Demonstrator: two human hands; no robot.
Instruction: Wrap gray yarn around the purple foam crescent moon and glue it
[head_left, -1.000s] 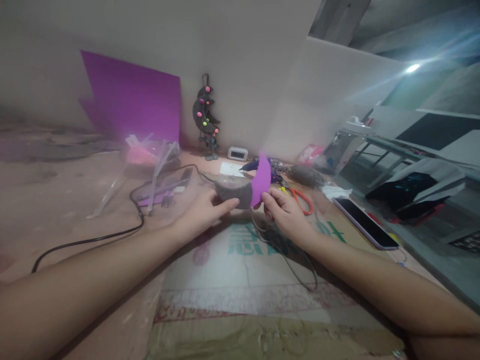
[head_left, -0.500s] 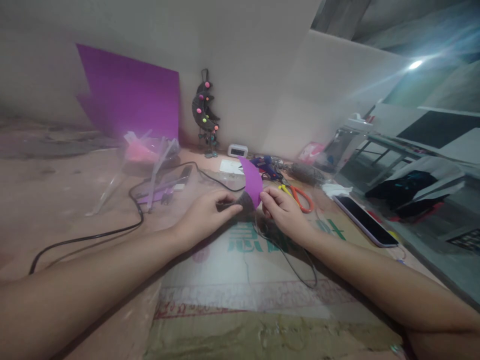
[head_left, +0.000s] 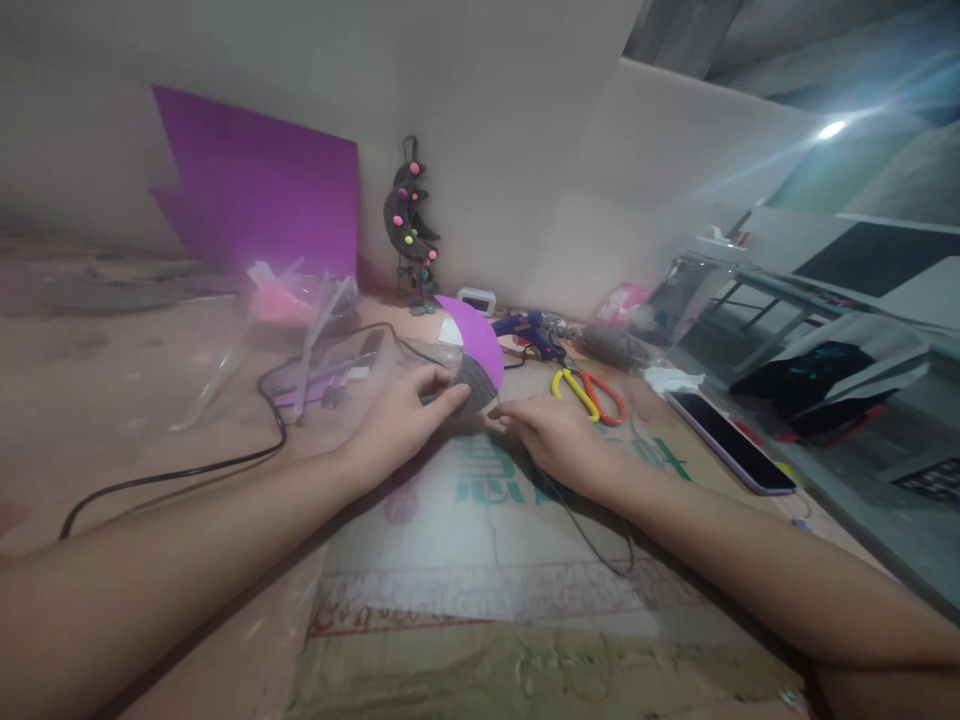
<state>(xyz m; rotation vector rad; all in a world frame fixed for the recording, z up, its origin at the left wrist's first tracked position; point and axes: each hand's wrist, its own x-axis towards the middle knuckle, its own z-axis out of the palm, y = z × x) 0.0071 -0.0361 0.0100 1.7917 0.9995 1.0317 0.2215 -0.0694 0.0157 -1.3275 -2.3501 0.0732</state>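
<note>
My left hand (head_left: 405, 415) pinches a crescent-shaped piece (head_left: 474, 362), purple on top and wrapped in dark grey yarn at its lower end. It is held low over the flattened cardboard (head_left: 480, 560). My right hand (head_left: 551, 435) lies beside it, palm down, fingertips touching the crescent's lower tip. A dark yarn strand (head_left: 592, 535) trails from under my right hand across the cardboard.
Yellow and orange scissors (head_left: 589, 392) and a blue glue gun (head_left: 529, 330) lie behind my right hand. A phone (head_left: 727, 442) rests at the right. A purple sheet (head_left: 262, 190) and a moon decoration (head_left: 409, 225) lean on the wall. A black cable (head_left: 225, 465) and plastic bags (head_left: 300, 310) are left.
The crescent has turned from upright to lying low and leftward. My right hand has gone from pinching it to resting flat beside it.
</note>
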